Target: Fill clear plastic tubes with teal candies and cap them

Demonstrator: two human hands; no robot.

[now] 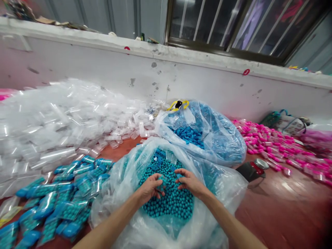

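Observation:
A large clear plastic bag (116,173) lies open in front of me, full of round teal beads (168,204). Over the beads, my left hand (151,188) is closed around a small clear tube (162,182) that seems to have teal beads in it; the fingers partly cover it. Facing it, my right hand (190,182) pinches a small blue cap (178,177) between thumb and fingers. Several blue caps (158,155) lie on the beads at the far side of the bag's mouth.
Behind stands another bag (223,138) holding blue caps (188,135). A heap of clear tubes (64,117) fills the left. Filled, blue-capped tubes (59,193) lie nearer me. Pink-capped tubes (272,141) and a dark device with a metal top (251,170) are at right on the red table (290,214).

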